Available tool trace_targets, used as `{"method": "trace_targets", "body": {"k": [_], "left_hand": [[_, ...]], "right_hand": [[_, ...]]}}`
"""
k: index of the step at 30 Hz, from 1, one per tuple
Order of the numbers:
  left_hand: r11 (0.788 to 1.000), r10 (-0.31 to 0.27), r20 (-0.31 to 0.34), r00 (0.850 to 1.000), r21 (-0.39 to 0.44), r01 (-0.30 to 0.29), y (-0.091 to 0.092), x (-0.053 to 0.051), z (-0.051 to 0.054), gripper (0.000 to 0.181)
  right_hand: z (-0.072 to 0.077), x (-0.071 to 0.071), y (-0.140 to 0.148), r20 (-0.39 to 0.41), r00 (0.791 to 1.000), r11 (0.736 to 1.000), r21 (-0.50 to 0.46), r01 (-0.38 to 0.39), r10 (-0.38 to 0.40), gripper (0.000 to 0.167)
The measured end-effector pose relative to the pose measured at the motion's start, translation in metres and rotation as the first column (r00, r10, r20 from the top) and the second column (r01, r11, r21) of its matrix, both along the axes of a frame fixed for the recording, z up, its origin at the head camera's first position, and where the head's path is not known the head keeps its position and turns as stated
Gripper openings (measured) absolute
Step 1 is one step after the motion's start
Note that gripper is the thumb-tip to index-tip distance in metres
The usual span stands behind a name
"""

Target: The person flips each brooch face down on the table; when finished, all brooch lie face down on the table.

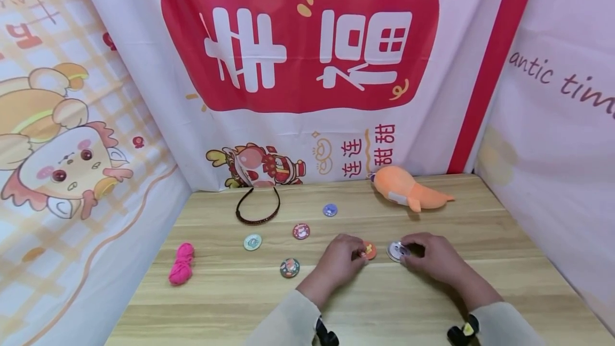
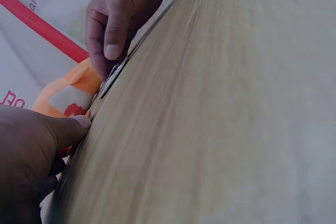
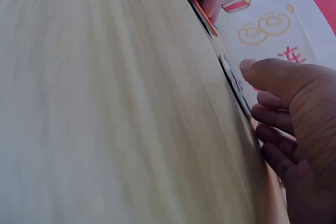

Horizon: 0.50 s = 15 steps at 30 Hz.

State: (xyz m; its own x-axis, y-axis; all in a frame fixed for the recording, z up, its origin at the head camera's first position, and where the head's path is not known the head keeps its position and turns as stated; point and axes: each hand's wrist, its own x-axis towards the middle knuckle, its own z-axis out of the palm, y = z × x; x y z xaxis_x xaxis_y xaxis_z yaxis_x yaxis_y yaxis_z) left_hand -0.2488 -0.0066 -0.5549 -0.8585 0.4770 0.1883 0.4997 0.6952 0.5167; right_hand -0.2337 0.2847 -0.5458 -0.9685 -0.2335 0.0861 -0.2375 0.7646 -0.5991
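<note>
Near the middle of the wooden table, my left hand [image 1: 338, 261] pinches an orange round badge [image 1: 369, 250] by its left side. Just right of it, my right hand [image 1: 436, 256] grips a grey-white round badge [image 1: 395, 251] between thumb and fingers. A small gap separates the two badges. In the right wrist view both lie low at the tabletop, the orange badge [image 3: 206, 18] beyond the pale badge [image 3: 235, 83]. To the left are a dark patterned badge [image 1: 290, 268], a red badge [image 1: 301, 231], a mint-green badge [image 1: 252, 242] and a blue badge [image 1: 330, 210].
An orange plush toy [image 1: 408, 188] lies at the back right. A dark headband [image 1: 258, 221] sits at the back left, and a pink yarn bundle [image 1: 181, 264] near the left edge. Printed cloth [image 1: 298, 122] hangs behind and on both sides of the table [image 1: 230, 303].
</note>
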Motion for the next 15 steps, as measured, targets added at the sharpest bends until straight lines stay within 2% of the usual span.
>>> {"method": "trace_targets", "body": {"k": [4, 8, 11, 15], "left_hand": [[1.0, -0.01, -0.022, 1.0, -0.01, 0.009, -0.002, -0.001, 0.0, 0.023], [1.0, -0.009, -0.042, 0.999, -0.002, 0.009, -0.003, -0.002, -0.001, 0.023], [1.0, -0.013, -0.047, 0.999, 0.023, 0.014, -0.003, -0.003, -0.002, 0.022], [0.998, -0.019, -0.041, 0.999, 0.064, 0.022, -0.003, -0.003, -0.003, 0.02]], "right_hand": [[0.006, -0.002, -0.017, -0.044, 0.998, 0.999, 0.026, -0.033, 0.034, 0.036], [0.007, -0.007, -0.038, -0.03, 0.996, 0.997, -0.002, -0.083, 0.083, 0.033], [0.005, -0.011, -0.051, -0.024, 0.991, 0.991, -0.015, -0.129, 0.129, 0.028], [0.002, -0.017, -0.061, -0.061, 0.981, 0.983, 0.007, -0.185, 0.185, 0.023]]}}
